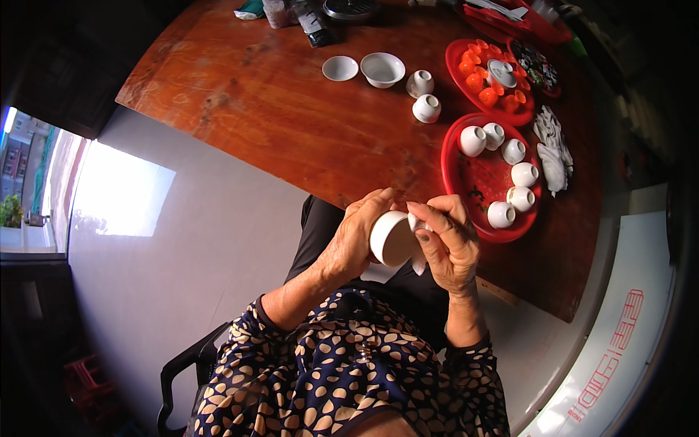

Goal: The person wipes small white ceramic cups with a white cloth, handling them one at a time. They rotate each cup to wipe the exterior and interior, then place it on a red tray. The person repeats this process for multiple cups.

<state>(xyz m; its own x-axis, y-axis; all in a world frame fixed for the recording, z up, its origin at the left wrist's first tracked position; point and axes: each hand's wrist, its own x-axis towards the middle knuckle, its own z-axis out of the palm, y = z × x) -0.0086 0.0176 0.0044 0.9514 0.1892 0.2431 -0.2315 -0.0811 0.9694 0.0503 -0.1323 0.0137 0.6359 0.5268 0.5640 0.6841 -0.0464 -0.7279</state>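
Over my lap, just off the table's edge, my left hand (356, 235) grips a white cup (389, 240) tilted with its mouth to the right. My right hand (449, 240) pinches a white cloth (418, 222) against the cup's rim; part of the cloth hangs below the fingers. Beyond my right hand is a red tray (456, 188) with several white cups (474, 141) standing upside down along its far and right sides. Farther up the table, two more white cups (426, 108) are upside down, beside a white bowl (382, 70) and a smaller white dish (340, 69).
A second red tray (454, 54) holds several small orange cups (489, 97) and a white lidded piece (501, 73). Crumpled white gloves or cloths (553, 158) lie at the right. A dark packet (314, 24) and a round metal container (349, 8) are at the wooden table's (262, 109) far side.
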